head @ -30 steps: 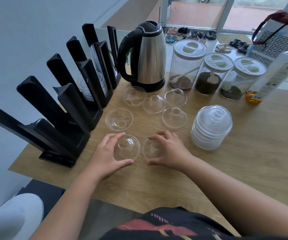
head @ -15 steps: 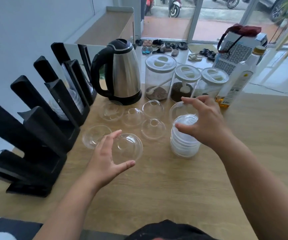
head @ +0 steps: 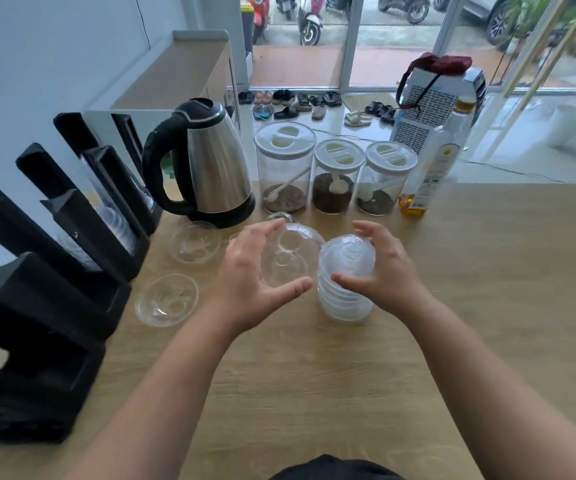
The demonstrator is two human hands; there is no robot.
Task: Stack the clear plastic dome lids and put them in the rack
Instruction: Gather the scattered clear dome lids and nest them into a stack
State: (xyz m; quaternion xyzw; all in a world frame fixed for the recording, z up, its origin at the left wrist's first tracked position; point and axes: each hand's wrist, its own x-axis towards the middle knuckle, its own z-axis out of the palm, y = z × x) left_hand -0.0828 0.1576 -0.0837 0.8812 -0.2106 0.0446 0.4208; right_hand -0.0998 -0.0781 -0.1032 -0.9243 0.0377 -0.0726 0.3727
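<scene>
Surface: light wooden table (head: 418, 341) beside a pale wall, with glass doors and parked scooters beyond its far edge.
Landmark: tall stack of clear plastic dome lids (head: 343, 289) standing upright on the table, a little beyond the person's forearms.
Right hand: the right hand (head: 388, 271) wraps the stack from its right side, thumb on the near face and fingers curled over the top; it is closed on the stack.
Left hand: the left hand (head: 248, 271), just left of the stack, grips a single clear plastic dome lid (head: 290, 258) between thumb and fingers, tilted so its hollow side faces the camera.
Held lid: its right edge touches or nearly touches the stack; which of the two cannot be told.
Loose lids: two clear dome lids lie on the table left of the stack, the nearer one (head: 166, 299) and the farther one (head: 194, 242); parts of others show behind the left hand.
Rack: black slotted plastic rack (head: 54, 271) runs along the table's edge far left of the stack, with clear lids already in its farther slots.
Behind the stack: steel electric kettle with black handle (head: 206, 164) to the back left, three clear jars with white lids (head: 336, 178) directly behind, and a clear bottle of yellow liquid (head: 433, 168) to the back right.
</scene>
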